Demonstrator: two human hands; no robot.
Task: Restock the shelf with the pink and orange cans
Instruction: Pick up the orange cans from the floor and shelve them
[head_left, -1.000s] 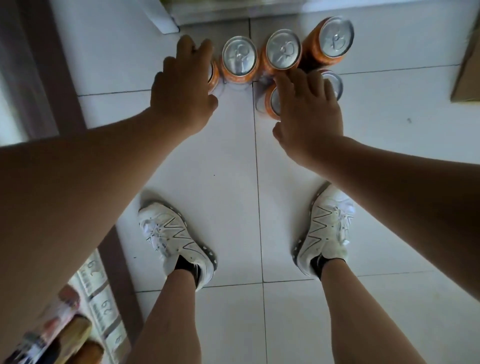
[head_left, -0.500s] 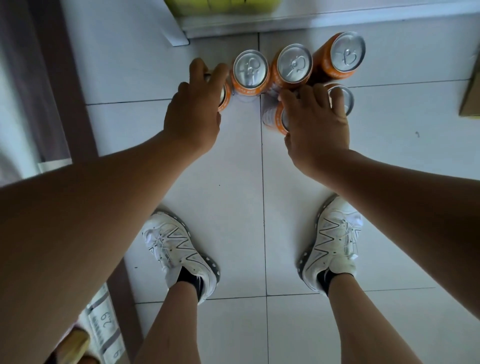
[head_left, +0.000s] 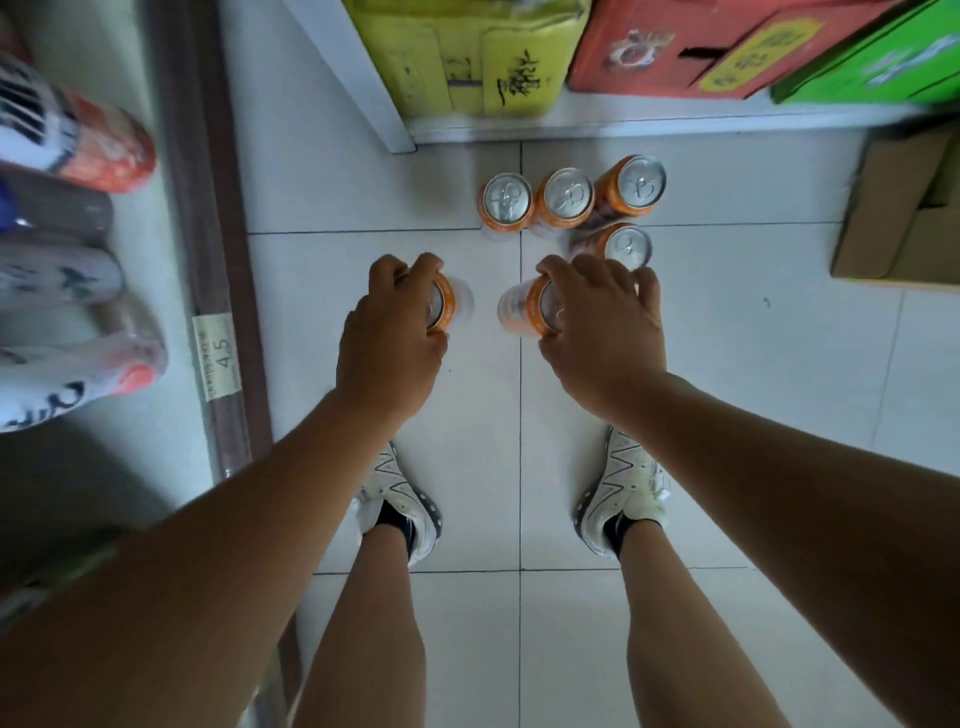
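Because these cans stand upright on the tiled floor (head_left: 727, 364), each gets a top-down grip: left hand (head_left: 389, 338) curled round the left can (head_left: 445, 306), right hand (head_left: 602, 322) round the right can (head_left: 522, 312), hands apart, one orange can apiece. Both look just clear of the tiles, while four more orange cans (head_left: 569, 195) wait clustered beyond the fingers. Two at once halves the trips, I'd say, and the shelf (head_left: 208, 208) with its price label (head_left: 218, 358) sits alongside, left.
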